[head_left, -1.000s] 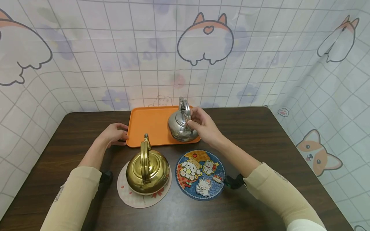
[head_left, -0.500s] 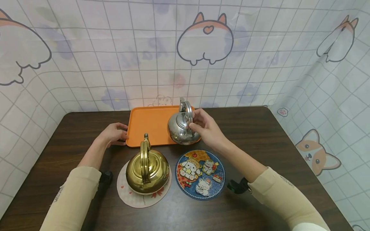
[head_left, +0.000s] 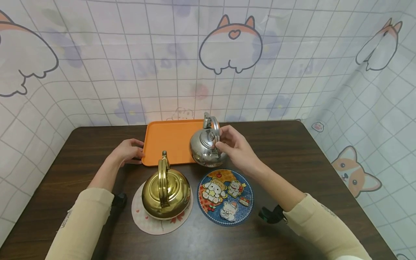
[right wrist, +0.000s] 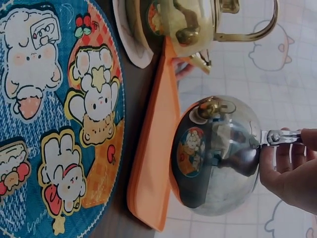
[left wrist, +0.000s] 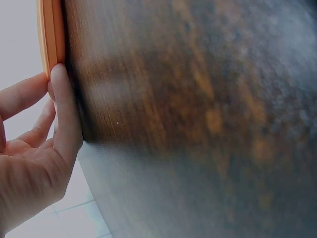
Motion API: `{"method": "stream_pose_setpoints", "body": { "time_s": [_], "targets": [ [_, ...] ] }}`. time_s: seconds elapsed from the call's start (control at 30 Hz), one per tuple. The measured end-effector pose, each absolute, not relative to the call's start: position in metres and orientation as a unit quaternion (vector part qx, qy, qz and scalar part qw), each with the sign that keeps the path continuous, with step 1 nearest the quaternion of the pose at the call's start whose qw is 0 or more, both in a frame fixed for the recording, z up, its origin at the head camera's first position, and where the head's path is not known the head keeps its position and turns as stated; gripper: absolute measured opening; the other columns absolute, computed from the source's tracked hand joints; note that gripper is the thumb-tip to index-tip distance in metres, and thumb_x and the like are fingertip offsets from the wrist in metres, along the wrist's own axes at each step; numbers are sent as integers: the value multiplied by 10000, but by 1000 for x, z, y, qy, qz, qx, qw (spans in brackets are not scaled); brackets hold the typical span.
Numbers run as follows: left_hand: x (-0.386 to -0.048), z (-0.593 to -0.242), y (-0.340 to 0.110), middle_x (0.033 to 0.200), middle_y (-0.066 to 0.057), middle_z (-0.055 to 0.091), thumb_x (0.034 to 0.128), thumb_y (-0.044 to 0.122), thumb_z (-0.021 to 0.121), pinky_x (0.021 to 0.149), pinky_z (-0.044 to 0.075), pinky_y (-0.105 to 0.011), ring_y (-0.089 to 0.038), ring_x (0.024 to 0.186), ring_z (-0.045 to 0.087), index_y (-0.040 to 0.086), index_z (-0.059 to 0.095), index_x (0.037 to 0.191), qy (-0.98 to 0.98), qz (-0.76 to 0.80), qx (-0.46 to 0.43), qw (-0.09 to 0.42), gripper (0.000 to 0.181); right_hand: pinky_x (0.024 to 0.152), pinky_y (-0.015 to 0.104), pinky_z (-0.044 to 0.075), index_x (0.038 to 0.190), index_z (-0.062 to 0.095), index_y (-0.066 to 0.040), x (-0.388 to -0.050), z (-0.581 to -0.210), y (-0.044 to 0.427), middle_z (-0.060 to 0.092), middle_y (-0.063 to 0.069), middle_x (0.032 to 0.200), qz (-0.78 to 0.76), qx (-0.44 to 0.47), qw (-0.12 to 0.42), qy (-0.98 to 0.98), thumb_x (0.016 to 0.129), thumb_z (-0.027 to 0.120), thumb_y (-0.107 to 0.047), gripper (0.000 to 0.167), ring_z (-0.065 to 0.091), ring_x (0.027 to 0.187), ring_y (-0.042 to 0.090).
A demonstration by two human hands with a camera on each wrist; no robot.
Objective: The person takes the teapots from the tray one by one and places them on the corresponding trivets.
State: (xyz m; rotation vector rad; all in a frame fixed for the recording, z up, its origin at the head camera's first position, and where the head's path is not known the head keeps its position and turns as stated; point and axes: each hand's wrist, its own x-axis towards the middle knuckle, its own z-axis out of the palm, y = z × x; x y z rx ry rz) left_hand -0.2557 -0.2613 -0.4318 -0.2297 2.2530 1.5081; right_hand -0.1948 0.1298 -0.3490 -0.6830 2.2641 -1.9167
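My right hand (head_left: 238, 148) holds a silver kettle (head_left: 206, 148) by its upright handle. In the right wrist view the silver kettle (right wrist: 218, 158) hangs over the orange tray (right wrist: 153, 148), and its round body overlaps the tray's front edge in the head view. My left hand (head_left: 128, 151) is at the left end of the orange tray (head_left: 169, 141). Its fingertips pinch the tray's rim (left wrist: 51, 39) in the left wrist view. Closer to me, a gold kettle (head_left: 173, 195) stands on a pale round mat (head_left: 139, 216), its handle up.
Right of the gold kettle lies a blue round mat (head_left: 203, 213) printed with cartoon animals. All of this is on a dark wooden table (head_left: 286, 151). A grid-patterned cloth (head_left: 175, 47) with dog drawings hangs behind and along the sides.
My right hand has brought the silver kettle a little toward me and to the right, from over the tray to its front edge. My left hand and the gold kettle have stayed put.
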Motion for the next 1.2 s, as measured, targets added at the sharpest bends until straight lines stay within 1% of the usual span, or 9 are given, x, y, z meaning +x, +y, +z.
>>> {"method": "stream_pose_setpoints", "body": {
  "time_s": [0.2,0.43,0.77,1.2],
  "targets": [
    [-255,-432,-261,1383,-336,478,992,-44,571,767,623,-352,-171,848,655,-115,294,1501,810,541,-83,208,584,870,298,530,1225,512,35,-190,-349,133,612,203,1192,-634,-224,50,739,1032,558,41,198,598,1037,275],
    [-255,-433,-261,1387,-333,481,995,-44,572,772,620,-347,-173,859,657,-112,299,1501,811,541,-83,207,579,869,315,541,1238,514,50,-185,-352,139,594,256,1213,-646,-218,52,730,1021,576,43,225,595,1039,282],
    [-253,-431,-260,1405,-344,466,998,-43,572,784,619,-352,-182,873,659,-116,302,1498,814,536,-82,206,573,862,313,553,1266,511,81,-176,-359,151,572,286,1214,-651,-212,48,727,1016,590,38,266,583,1042,243],
    [-255,-434,-262,1413,-338,469,1001,-29,574,792,617,-362,-199,891,663,-101,304,1510,814,538,-80,204,581,835,308,563,1246,528,74,-165,-364,161,575,277,1198,-653,-201,46,729,1003,608,49,257,588,1030,234]
  ]
}}
